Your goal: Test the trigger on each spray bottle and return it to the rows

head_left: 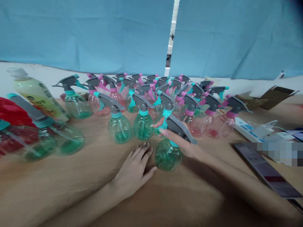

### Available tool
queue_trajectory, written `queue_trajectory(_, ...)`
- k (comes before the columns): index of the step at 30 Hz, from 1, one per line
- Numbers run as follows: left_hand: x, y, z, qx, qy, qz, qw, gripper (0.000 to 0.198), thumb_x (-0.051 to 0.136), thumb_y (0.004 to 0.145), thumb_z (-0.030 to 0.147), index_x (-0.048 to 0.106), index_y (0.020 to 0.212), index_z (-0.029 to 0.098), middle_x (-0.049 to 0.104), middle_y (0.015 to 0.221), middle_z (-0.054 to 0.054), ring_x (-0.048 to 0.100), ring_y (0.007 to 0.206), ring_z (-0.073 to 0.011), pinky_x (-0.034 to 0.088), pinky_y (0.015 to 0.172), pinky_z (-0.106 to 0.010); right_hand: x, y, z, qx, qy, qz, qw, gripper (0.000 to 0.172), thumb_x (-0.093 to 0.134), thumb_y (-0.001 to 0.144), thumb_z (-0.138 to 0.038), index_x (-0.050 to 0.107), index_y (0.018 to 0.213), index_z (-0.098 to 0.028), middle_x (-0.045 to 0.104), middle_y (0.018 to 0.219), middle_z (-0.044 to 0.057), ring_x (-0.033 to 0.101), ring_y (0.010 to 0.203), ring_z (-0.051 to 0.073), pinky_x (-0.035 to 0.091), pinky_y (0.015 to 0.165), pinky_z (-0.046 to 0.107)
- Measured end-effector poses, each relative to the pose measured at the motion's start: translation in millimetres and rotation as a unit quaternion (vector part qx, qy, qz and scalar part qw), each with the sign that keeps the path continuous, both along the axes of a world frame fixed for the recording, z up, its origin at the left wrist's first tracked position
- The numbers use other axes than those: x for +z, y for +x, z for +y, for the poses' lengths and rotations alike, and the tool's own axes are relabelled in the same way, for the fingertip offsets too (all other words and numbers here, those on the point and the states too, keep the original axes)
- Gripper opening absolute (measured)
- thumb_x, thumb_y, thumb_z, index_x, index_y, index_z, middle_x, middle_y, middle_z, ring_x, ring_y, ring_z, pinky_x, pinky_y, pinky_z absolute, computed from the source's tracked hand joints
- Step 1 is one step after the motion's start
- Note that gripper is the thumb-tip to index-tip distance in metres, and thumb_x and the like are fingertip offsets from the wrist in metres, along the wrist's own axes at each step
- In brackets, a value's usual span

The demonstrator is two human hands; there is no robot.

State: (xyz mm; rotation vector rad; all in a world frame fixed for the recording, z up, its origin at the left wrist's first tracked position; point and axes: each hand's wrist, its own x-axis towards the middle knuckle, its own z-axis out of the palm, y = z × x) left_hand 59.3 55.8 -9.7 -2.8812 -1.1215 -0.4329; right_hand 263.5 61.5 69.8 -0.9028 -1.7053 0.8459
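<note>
- Right hand: closed about the spray head of the front green bottle; fingers reach forward along the turquoise nozzle side. Exact finger contact partly hidden by the grey lever.
- Left hand: palm down on the table, fingers loosely spread, holding nothing; thumb tip just beside the front green bottle.
- Front green bottle: near the middle of the view, nearer the wearer than the cluster of bottles behind it. Roughly upright; cannot tell whether its base bears on the table.
- Done, as judged from this view: the front green bottle has its spray head on its neck. The same holds for the cluster wherever necks show, on green bottles and on pink bottles alike. Dip tubes visible inside several.
- Two green bottles sit apart at the left, near a drink bottle and a red item; the nearer-to-centre one also carries its head. They appear tilted, possibly from lens stretch.
- Left over: the held bottle seems the one piece in hand; no loose spray head noticed. Rear bottles overlap, so count and head tightness cannot be told.
- Green at the bases: liquid or tinted plastic, unclear.
- Right side: phone lying on the table, near a power strip.
</note>
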Motion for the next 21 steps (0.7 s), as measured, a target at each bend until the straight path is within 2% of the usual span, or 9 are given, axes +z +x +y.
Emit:
queue_trajectory(5, -0.1, -0.5, -0.1, 0.002, 0.003, -0.007, 1.0, 0.052, 0.045, 0.095, 0.044, 0.046, 0.132, 0.008, 0.05, 0.136, -0.017, 0.043, 0.128, -0.0301, 0.037, 0.102, -0.046, 3.0, -0.3, -0.2, -0.005, 0.026, -0.003, 1.0, 0.014, 0.055, 0.088, -0.039, 0.057, 0.086, -0.025, 0.043, 0.063, -0.004, 0.043, 0.058, 0.013, 0.045, 0.071, 0.03)
queue_trajectory(12, -1.6, -0.3, 0.0, 0.004, 0.006, 0.002, 1.0, 0.052, 0.044, 0.095, 0.045, 0.046, 0.132, 0.008, 0.049, 0.137, -0.017, 0.042, 0.128, -0.0296, 0.036, 0.103, -0.046, 0.7, 1.3, 3.3, -0.004, 0.038, -0.016, 0.999, 0.024, 0.054, 0.088, -0.042, 0.057, 0.074, -0.023, 0.048, 0.065, -0.003, 0.048, 0.062, 0.013, 0.042, 0.063, 0.028)
queue_trajectory(17, -2.3, -0.8, 0.2, 0.003, 0.007, 0.006, 1.0, 0.054, 0.045, 0.095, 0.045, 0.045, 0.133, 0.007, 0.048, 0.138, -0.017, 0.042, 0.129, -0.0298, 0.036, 0.103, -0.046, -2.6, 2.2, 1.8, -0.028, 0.045, -0.028, 0.998, 0.027, 0.053, 0.088, -0.044, 0.059, 0.073, -0.023, 0.051, 0.065, -0.002, 0.049, 0.063, 0.013, 0.041, 0.058, 0.027)
queue_trajectory(21, -2.0, -1.1, 0.5, 0.004, 0.01, -0.006, 1.0, 0.051, 0.044, 0.095, 0.045, 0.045, 0.133, 0.011, 0.048, 0.138, -0.016, 0.042, 0.128, -0.0294, 0.037, 0.102, -0.046, -4.2, 1.2, 2.2, -0.019, 0.038, -0.007, 0.999, 0.026, 0.054, 0.087, -0.045, 0.059, 0.075, -0.023, 0.05, 0.064, -0.002, 0.049, 0.062, 0.013, 0.042, 0.059, 0.027)
